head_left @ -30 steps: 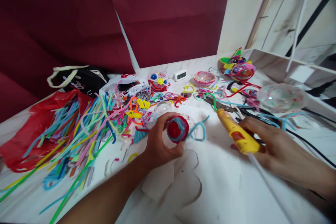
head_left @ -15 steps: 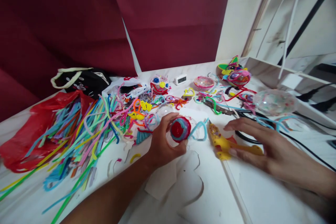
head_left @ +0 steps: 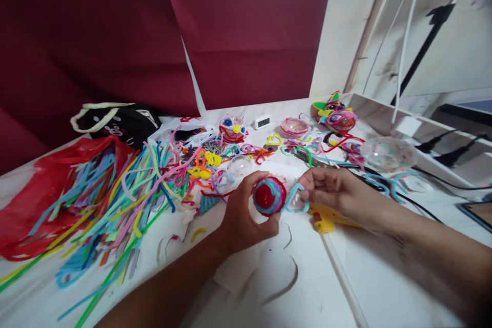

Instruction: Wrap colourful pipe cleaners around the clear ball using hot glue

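Note:
A ball [head_left: 269, 195] wrapped in red, blue and pink pipe cleaner sits between the thumb and fingers of my left hand [head_left: 246, 215]. From its right side runs a bent light blue pipe cleaner [head_left: 295, 206]. The thumb and fingertips of my right hand [head_left: 332, 192] pinch the upper end of that pipe cleaner. Beneath my right hand a yellow glue gun [head_left: 325, 220] lies on the white table, partly covered by the hand.
Many loose pipe cleaners [head_left: 126, 200] spill from a red plastic bag [head_left: 26, 205] at left. Decorated pieces, a small digital clock [head_left: 262, 122] and a clear bowl [head_left: 388, 154] stand farther back. Black cables [head_left: 426, 210] cross the right side.
My right hand has left the glue gun, moved left and closed on the blue pipe cleaner. My left hand still holds the ball, and the view has shifted slightly.

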A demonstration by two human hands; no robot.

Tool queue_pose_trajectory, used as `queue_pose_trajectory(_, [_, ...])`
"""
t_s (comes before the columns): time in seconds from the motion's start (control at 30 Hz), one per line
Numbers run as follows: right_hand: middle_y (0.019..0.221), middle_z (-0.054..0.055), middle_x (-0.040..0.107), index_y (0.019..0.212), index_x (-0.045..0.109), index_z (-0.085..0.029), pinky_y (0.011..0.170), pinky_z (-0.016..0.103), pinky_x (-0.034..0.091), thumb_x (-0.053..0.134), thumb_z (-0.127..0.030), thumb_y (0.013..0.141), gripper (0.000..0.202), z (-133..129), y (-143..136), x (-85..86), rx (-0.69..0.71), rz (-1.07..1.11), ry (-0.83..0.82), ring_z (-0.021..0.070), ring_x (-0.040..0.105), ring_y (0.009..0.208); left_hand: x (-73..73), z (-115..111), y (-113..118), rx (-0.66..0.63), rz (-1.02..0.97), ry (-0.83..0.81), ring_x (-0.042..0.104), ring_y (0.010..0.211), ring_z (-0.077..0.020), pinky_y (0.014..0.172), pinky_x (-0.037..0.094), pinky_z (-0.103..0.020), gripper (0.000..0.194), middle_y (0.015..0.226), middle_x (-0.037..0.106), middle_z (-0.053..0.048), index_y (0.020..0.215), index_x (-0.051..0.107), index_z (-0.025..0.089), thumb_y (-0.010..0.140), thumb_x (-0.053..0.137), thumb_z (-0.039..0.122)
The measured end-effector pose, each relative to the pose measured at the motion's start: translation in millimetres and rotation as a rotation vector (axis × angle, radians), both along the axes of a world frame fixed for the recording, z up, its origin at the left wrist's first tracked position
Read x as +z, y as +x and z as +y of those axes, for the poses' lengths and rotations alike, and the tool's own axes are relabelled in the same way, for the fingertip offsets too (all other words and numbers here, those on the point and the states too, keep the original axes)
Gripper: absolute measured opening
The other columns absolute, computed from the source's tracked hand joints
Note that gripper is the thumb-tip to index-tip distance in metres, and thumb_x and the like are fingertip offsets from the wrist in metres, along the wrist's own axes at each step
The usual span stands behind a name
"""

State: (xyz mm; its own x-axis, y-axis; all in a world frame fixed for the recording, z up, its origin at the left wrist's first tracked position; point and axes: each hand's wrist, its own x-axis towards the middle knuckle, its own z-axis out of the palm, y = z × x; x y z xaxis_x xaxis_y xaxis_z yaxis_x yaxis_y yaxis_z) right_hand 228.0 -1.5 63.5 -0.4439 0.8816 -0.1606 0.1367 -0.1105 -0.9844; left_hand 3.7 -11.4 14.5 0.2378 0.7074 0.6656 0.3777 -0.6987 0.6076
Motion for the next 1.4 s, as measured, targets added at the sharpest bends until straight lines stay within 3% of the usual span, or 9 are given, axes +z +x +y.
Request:
queue_pose_trajectory(0.27, [0.07,-0.001,0.062,0.08,0.058,-0.019,0.057,0.028,0.052,0.081,-0.056,0.072,0.045,-0.1,7.4,17.0,0.098,0.04,-0.048,0.0114,0.054,0.058,0.4,-0.7,1.7,-0.002,-0.001,0.011,0.068,0.108,-0.026,0.094,0.056,-0.037,0.068,0.121,0.063,-0.011,0.129,0.046,0.021,0.065,0.068,0.016])
queue_pose_trajectory(0.4, [0.059,-0.006,0.049,0.076,0.058,-0.017,0.049,0.021,0.039,0.082,-0.053,0.073,0.044,5.7,6.6,22.2,0.129,0.052,-0.029,0.0067,0.042,0.052,-0.3,-1.9,2.2,-0.025,0.003,0.024,0.067,0.109,-0.0262,0.095,0.056,-0.038,0.07,0.122,0.063,-0.011,0.13,0.045,0.022,0.065,0.068,0.016])
queue_pose_trajectory(0.5, [0.06,-0.006,0.051,0.076,0.06,-0.015,0.049,0.02,0.033,0.083,-0.051,0.072,0.043,11.7,5.9,20.5,0.138,0.021,0.031,0.0058,0.041,0.054,-1.4,-2.0,2.1,-0.023,0.001,0.027,0.067,0.11,-0.0266,0.096,0.055,-0.039,0.072,0.122,0.063,-0.011,0.131,0.045,0.022,0.064,0.068,0.014])
queue_pose_trajectory(0.63, [0.063,-0.004,0.057,0.077,0.063,-0.016,0.055,0.023,0.038,0.089,-0.047,0.064,0.043,17.3,3.9,17.8,0.12,-0.024,0.044,0.0088,0.05,0.058,-2.6,-1.5,1.9,-0.03,-0.003,0.0,0.067,0.111,-0.0276,0.098,0.055,-0.041,0.074,0.124,0.063,-0.011,0.131,0.045,0.022,0.062,0.069,0.013])
queue_pose_trajectory(0.83, [0.067,-0.001,0.062,0.078,0.066,-0.016,0.055,0.024,0.041,0.088,-0.048,0.063,0.042,23.0,2.0,14.3,0.128,-0.066,0.085,0.0112,0.053,0.059,0.2,-2.0,2.6,-0.05,-0.006,-0.038,0.067,0.111,-0.0288,0.099,0.055,-0.043,0.071,0.124,0.064,-0.012,0.128,0.048,0.022,0.061,0.069,0.011])
queue_pose_trajectory(1.1, [0.067,-0.002,0.06,0.077,0.067,-0.017,0.051,0.022,0.041,0.087,-0.043,0.067,0.034,25.5,5.3,6.2,0.145,-0.091,0.109,0.0094,0.051,0.057,1.0,-2.6,1.5,-0.104,0.048,-0.051,0.067,0.11,-0.0287,0.097,0.056,-0.042,0.073,0.123,0.064,-0.011,0.129,0.047,0.024,0.061,0.07,0.013])
queue_pose_trajectory(1.4, [0.059,-0.004,0.057,0.073,0.065,-0.017,0.046,0.022,0.046,0.087,-0.043,0.066,0.035,22.4,4.5,8.6,0.171,-0.107,0.081,0.0093,0.053,0.05,3.9,-2.4,1.5,-0.189,0.072,-0.068,0.066,0.113,-0.0296,0.1,0.055,-0.045,0.072,0.123,0.064,-0.012,0.13,0.047,0.024,0.062,0.07,0.014])
